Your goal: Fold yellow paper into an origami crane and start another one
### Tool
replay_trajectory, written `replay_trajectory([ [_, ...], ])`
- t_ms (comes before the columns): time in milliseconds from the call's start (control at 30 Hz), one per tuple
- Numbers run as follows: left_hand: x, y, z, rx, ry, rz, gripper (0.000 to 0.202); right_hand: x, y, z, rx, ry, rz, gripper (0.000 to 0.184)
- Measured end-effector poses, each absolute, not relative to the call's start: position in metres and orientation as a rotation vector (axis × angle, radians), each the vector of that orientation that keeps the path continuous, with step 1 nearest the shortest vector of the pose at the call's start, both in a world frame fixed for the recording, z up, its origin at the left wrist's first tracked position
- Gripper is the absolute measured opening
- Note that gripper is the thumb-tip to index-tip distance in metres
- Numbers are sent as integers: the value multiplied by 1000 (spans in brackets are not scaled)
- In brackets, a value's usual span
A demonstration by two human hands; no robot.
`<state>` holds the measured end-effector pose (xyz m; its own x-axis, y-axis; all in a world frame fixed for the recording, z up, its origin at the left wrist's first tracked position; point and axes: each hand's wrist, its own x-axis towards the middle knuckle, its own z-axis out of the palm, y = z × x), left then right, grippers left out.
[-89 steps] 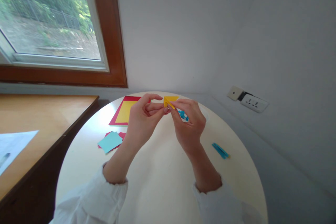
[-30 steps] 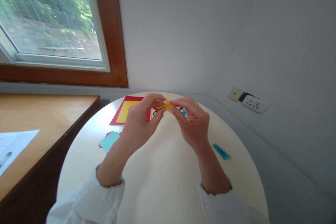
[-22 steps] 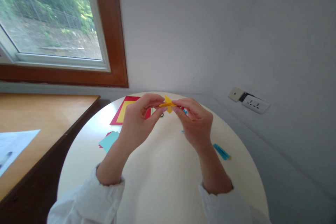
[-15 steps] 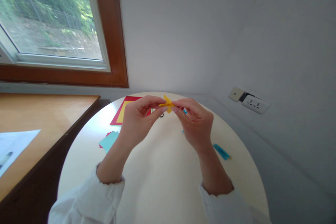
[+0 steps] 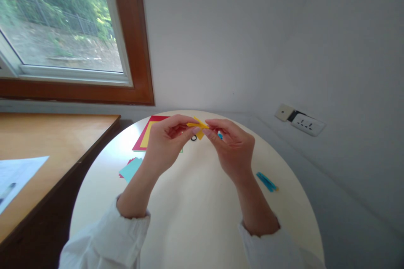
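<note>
A small folded yellow paper piece (image 5: 197, 125) is held in the air above the round white table (image 5: 195, 214). My left hand (image 5: 166, 143) pinches its left side with thumb and fingers. My right hand (image 5: 232, 149) pinches its right side, and a bit of blue paper (image 5: 220, 135) shows under those fingers. Both hands meet fingertip to fingertip over the far part of the table.
A stack of red and yellow sheets (image 5: 148, 134) lies at the table's far left, with a light blue square (image 5: 131, 168) on red paper nearer. A folded blue strip (image 5: 266, 181) lies to the right. A wooden desk (image 5: 41, 151) with a white paper stands on the left; wall sockets (image 5: 306, 125) sit on the right.
The yellow piece has turned from an upright triangle to a flat, edge-on shape between the fingertips. Both hands have shifted slightly and keep their pinch.
</note>
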<state>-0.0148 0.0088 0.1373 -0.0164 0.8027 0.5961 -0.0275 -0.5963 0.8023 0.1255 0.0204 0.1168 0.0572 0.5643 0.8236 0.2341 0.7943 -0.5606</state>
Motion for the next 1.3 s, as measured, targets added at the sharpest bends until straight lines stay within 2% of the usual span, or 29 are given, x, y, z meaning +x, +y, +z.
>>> replay_trajectory([
  [267,-16,14,135,1622,825,1622,29,124,20,117,-671,-1551,254,8],
  [933,-16,14,134,1564,809,1580,14,120,21,116,-656,-1561,294,5],
  [1300,-16,16,131,1561,839,1606,22,119,22,114,-708,-1510,335,4],
])
